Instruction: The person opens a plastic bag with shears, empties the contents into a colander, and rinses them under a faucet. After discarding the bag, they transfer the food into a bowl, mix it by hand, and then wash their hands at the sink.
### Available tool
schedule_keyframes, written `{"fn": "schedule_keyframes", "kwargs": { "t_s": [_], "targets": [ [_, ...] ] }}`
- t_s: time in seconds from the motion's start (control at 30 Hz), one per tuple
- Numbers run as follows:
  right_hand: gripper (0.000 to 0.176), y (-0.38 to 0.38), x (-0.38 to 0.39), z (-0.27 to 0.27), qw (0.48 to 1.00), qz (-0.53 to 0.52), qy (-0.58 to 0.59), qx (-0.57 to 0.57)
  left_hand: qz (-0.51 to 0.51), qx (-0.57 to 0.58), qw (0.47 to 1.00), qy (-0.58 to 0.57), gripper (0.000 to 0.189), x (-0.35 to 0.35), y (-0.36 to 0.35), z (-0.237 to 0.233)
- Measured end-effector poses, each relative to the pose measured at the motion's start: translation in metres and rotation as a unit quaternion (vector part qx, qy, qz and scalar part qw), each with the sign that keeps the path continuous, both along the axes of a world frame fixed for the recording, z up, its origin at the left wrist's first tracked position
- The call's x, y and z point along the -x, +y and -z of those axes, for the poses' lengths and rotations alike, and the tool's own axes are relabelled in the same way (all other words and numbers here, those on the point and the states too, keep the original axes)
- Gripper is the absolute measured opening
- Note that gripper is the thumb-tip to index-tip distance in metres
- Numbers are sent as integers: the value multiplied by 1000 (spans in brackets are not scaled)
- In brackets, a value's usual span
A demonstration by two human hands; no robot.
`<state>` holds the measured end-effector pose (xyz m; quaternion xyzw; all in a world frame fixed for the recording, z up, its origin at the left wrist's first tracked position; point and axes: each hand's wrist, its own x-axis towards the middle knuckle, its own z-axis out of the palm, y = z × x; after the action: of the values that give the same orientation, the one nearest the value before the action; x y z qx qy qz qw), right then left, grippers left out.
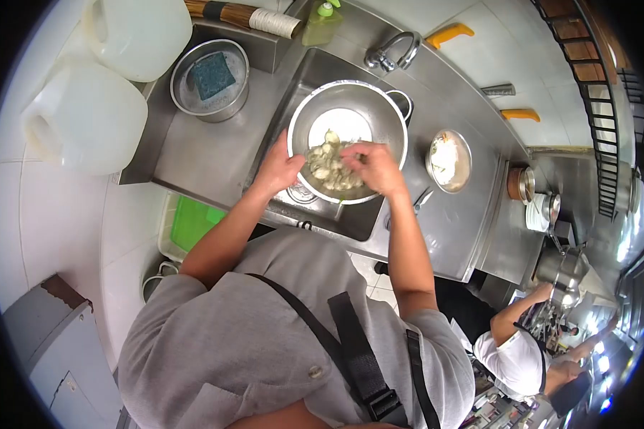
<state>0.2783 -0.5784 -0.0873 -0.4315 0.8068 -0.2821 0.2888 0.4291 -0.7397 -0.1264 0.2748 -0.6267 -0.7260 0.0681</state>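
Observation:
A large steel bowl (pixel 379 107) sits in the sink (pixel 315 68) and holds a heap of pale food pieces (pixel 329 171) in shallow water. My left hand (pixel 277 168) is at the bowl's left rim, fingers curled over the edge and reaching the pieces. My right hand (pixel 376 168) is inside the bowl on its right side, fingers bent down and closed on some of the pieces. Both forearms come up from my grey shirt and dark apron straps.
A tap (pixel 393 50) stands behind the bowl. On the steel counter are a pan with a green sponge (pixel 211 75), a small bowl of pale food (pixel 449 161), two white jugs (pixel 86 118) and a soap bottle (pixel 322 21). A green bin (pixel 193 222) sits below. Another person (pixel 515 350) works lower right.

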Motion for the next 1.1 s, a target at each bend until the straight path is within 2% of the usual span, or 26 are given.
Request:
{"fn": "schedule_keyframes", "kwargs": {
  "t_s": [0.1,0.23,0.27,0.3,0.37,0.43,0.47,0.5,0.57,0.6,0.63,0.7,0.77,0.83,0.87,0.97,1.0,1.03,1.1],
  "targets": [
    [27,9,4,-32,998,54,6,5,-19,-1,1000,6,50,1,3,-14],
    [32,15,7,-36,992,119,13,40,-27,14,999,26,59,6,5,-18],
    [51,15,8,-31,989,107,94,-28,-32,14,999,34,62,7,5,-19],
    [51,11,2,-25,989,109,95,-28,-35,15,998,41,66,8,5,-19],
    [67,-7,-22,-8,956,184,200,-109,-31,22,998,52,67,10,14,-23],
    [76,-20,-32,10,970,211,68,-104,-28,30,997,64,67,10,19,-22],
    [62,-22,-34,18,974,190,95,-74,-13,16,998,56,68,10,21,-16],
    [62,-19,-30,21,974,190,97,-72,2,3,999,49,68,12,22,-9],
    [48,-12,-21,21,995,46,6,91,-8,-13,999,53,65,11,20,0],
    [38,-12,-22,10,991,112,3,74,-6,-43,998,50,62,9,20,-2],
    [40,-8,-14,17,981,175,-4,88,-2,-72,996,49,59,8,19,-3],
    [39,-6,-3,19,944,246,213,54,3,-78,996,52,56,8,20,-4],
    [41,-14,-10,25,934,269,231,46,11,-83,995,58,53,11,23,-5],
    [38,-22,-22,27,984,135,85,83,27,-77,995,56,52,14,25,-8],
    [38,-18,-21,24,983,138,88,85,30,-76,995,59,52,15,25,-7],
    [42,0,-16,10,992,-40,110,-50,-26,-90,994,61,53,15,20,-4],
    [47,4,-17,10,959,8,271,-87,-34,-89,993,68,53,13,18,-7],
    [47,1,-17,12,959,8,271,-85,-40,-89,993,72,54,12,17,-9],
    [55,-12,-18,14,958,166,221,-72,-35,-56,996,63,50,14,23,-6]
  ]
}}
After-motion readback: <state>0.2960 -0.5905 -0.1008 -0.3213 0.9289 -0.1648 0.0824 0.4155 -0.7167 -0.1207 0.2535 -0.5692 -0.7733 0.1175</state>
